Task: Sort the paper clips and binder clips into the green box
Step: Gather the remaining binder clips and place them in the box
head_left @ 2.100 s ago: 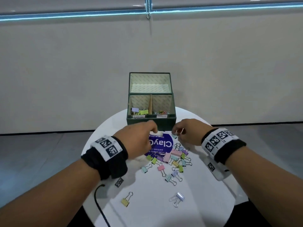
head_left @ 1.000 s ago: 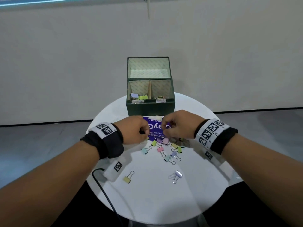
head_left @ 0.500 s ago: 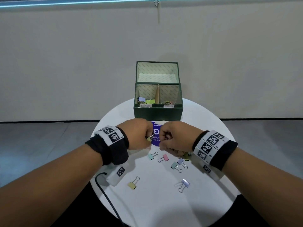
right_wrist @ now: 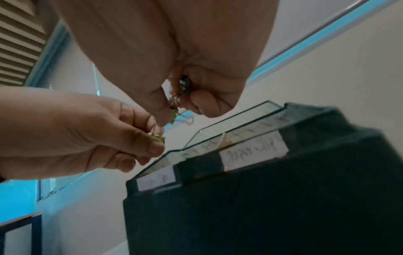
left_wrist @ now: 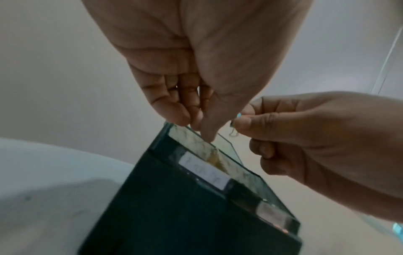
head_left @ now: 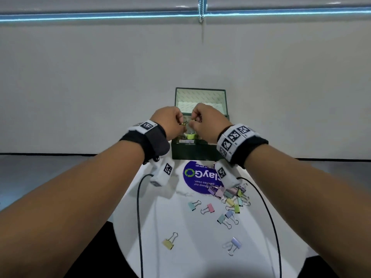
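White round table (head_left: 180,263) at six o'clock, both hands over the green box (head_left: 192,152): left hand (head_left: 170,122) pinches a yellow-green clip (right_wrist: 156,137), right hand (head_left: 208,122) clutches several clips (right_wrist: 182,89), which could tangle and drop into the wrong compartment.

Below the fingertips (right_wrist: 159,119): green box (head_left: 192,152) open-topped, lid (head_left: 200,97) upright beyond; loose clips (head_left: 230,195) nearer the wrists.

green box (head_left: 192,153) dark green | binder clips (head_left: 230,199) pastel mix | table (head_left: 196,257) white | sticker (head_left: 197,177) purple | wristbands (head_left: 236,137) black-white checks, seemingly
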Demonstrator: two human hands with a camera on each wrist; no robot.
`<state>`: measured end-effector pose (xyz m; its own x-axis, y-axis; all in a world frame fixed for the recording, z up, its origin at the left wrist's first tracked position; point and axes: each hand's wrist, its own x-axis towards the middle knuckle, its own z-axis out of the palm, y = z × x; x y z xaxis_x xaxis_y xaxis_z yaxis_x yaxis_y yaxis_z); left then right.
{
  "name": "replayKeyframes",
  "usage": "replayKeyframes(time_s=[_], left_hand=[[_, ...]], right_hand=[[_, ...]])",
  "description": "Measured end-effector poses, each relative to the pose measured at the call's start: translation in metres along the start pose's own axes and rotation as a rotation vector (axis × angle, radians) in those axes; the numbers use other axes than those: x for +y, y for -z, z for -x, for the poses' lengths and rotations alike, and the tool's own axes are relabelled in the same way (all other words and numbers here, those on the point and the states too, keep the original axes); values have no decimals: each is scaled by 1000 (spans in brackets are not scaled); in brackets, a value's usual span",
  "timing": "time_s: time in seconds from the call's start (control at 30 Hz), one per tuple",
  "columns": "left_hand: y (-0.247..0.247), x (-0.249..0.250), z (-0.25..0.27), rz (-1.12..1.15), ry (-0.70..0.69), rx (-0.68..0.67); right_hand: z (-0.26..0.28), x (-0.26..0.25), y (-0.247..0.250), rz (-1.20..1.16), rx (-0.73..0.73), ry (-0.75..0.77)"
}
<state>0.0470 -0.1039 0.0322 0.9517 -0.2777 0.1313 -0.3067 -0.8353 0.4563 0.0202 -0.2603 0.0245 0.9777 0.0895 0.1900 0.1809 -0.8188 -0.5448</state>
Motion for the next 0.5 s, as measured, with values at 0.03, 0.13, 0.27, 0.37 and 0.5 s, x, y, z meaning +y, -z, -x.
replayKeyframes(time_s=[0.03,0.13,0.27,0.37,0.5], left_hand=[[1,-1,-4,-26,8,-11],[3,-8,-5,-51,2,-3],[7,-17,28,-116,-188,33],[2,-21,61,-261,-325,-259],[-20,-29,91,-399,-362,-540]], right_hand=[[-4,0,-2,47,-50,-7],[1,2,1,122,-155,-7],[33,14,14,62,-101,76],[66,20,16,74,-174,131],[107,26,12,240,-393,210]])
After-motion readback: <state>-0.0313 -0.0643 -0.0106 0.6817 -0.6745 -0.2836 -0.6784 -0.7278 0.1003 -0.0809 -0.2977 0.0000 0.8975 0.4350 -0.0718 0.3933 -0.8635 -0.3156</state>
